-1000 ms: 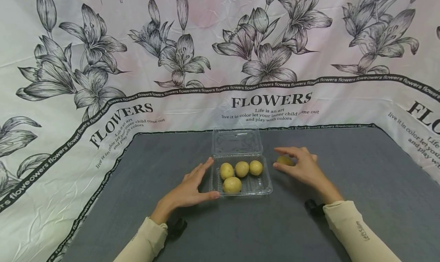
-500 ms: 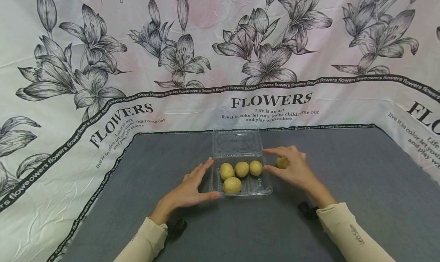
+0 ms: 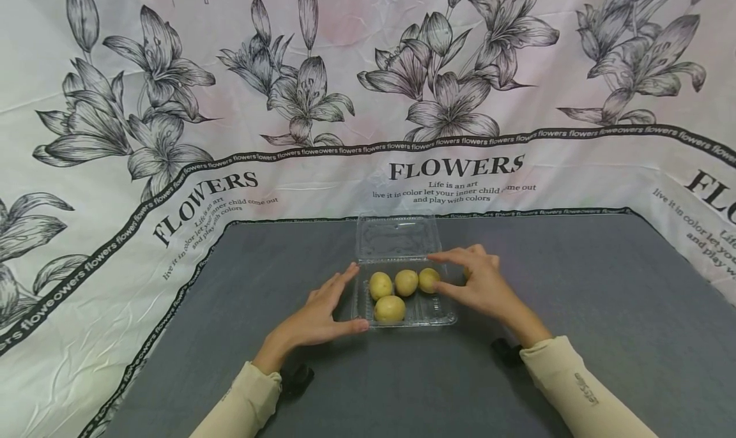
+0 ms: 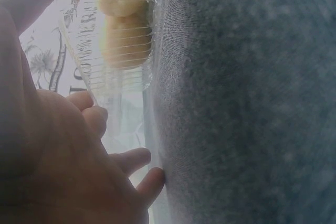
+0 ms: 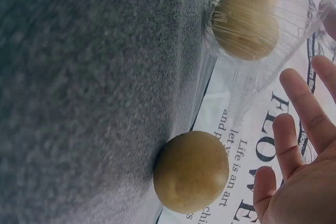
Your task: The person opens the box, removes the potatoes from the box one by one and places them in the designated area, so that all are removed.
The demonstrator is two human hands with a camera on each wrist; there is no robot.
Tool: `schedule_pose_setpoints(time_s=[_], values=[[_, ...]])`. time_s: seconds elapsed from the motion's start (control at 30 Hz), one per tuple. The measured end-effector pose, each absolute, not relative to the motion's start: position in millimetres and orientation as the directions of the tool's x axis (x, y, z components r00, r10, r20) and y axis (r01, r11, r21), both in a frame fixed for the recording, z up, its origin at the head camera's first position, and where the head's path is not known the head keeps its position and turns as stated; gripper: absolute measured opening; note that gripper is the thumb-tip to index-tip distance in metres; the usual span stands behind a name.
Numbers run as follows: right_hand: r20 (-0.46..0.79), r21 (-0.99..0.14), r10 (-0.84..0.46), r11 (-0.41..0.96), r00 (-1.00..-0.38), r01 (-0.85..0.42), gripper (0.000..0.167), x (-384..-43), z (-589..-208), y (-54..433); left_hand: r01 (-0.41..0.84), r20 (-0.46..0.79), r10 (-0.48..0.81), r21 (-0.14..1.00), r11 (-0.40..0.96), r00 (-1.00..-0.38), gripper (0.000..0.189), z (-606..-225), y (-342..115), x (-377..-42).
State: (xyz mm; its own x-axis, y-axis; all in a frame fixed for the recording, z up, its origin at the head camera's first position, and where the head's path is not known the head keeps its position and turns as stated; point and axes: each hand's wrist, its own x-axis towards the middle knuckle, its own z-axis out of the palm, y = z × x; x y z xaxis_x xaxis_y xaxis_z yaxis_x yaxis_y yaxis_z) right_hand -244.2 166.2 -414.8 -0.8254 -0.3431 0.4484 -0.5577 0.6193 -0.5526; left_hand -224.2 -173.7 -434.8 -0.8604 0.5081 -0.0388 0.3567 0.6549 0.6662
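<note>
A clear plastic clamshell box point(image 3: 428, 313) lies with its lid point(image 3: 397, 237) folded back. Inside it are several round, dull-yellow fruits or potatoes, among them a front one point(image 3: 390, 309) and a back right one point(image 3: 429, 281); their kind is hard to tell. My left hand point(image 3: 316, 317) spans the box's left side, fingers extended, the thumb at its front corner. My right hand point(image 3: 483, 285) reaches over the right wall, thumb and index finger spread around the back right yellow one, with no firm grip visible. Another round yellow one point(image 5: 191, 172) sits outside the box, mostly hidden behind the right hand in the head view.
A dark grey cloth-covered table point(image 3: 402, 387) carries the box. Behind it hangs a white curtain point(image 3: 322, 189) with printed flowers and lettering. Black straps point(image 3: 506, 352) show beneath the wrists.
My right hand has moved left, from around the loose yellow one to over the box's right side. That loose one stays outside on the table. My left hand has kept its place.
</note>
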Motion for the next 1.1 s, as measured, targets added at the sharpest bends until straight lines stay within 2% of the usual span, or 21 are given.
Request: schedule_pose_setpoints(time_s=[0.73, 1.1], values=[[0.418, -0.503, -0.370, 0.667, -0.830, -0.550, 0.052, -247.2, -420.2, 158.2, 0.358, -0.038, 0.510, 0.667, 0.653, -0.859, 0.104, -435.0, -173.0, -225.3], [0.374, -0.569, -0.384, 0.624, -0.844, -0.536, 0.054, -245.9, -421.2, 156.3, 0.360, -0.040, 0.515, 0.669, 0.650, -0.856, 0.104, -435.2, -173.5, -225.7]])
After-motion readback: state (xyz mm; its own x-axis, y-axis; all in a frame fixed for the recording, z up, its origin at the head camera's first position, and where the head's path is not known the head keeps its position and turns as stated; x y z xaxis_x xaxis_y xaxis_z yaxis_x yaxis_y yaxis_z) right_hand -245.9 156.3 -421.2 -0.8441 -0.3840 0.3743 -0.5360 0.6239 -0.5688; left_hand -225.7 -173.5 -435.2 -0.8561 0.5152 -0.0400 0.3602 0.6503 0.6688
